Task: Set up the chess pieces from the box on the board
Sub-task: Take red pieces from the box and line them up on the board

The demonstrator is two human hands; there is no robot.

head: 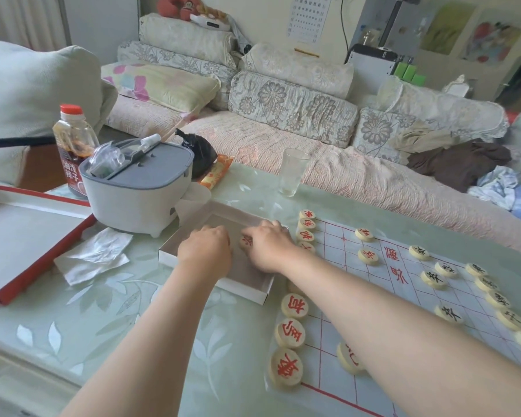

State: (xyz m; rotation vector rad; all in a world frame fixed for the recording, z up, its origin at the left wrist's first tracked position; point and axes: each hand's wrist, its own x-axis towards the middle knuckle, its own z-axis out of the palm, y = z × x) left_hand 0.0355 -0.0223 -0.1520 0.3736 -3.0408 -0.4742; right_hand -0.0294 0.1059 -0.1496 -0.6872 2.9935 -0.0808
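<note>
Both hands down in box [175, 249], set just beside board [403, 296] for short reach. R hand [268, 251] curled over red-marked piece [246, 242], fingers seem closing on it; grip not confirmed. L hand [204, 251] knuckles-up, contents can't tell. Red row [292, 305] lines near edge; gaps remain.
</note>
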